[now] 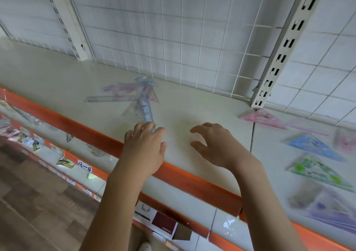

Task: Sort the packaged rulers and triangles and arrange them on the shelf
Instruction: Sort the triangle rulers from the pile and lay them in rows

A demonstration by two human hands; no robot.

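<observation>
My left hand [145, 144] touches the near end of a blue ruler [145, 109] in the jumbled pile mid-shelf [202, 108]; whether it pinches, I cannot tell. My right hand [213, 144] hovers spread. Triangles [316, 144] lie right.

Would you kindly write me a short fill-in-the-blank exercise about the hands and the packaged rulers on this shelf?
1. The left hand touches the near end of a ____ ruler.
2. The right hand hovers with its fingers spread, holding ____.
3. The shelf has a front lip coloured ____.
4. The green triangle lies to the ____ of both hands.

Missing words: blue; nothing; orange; right
</observation>
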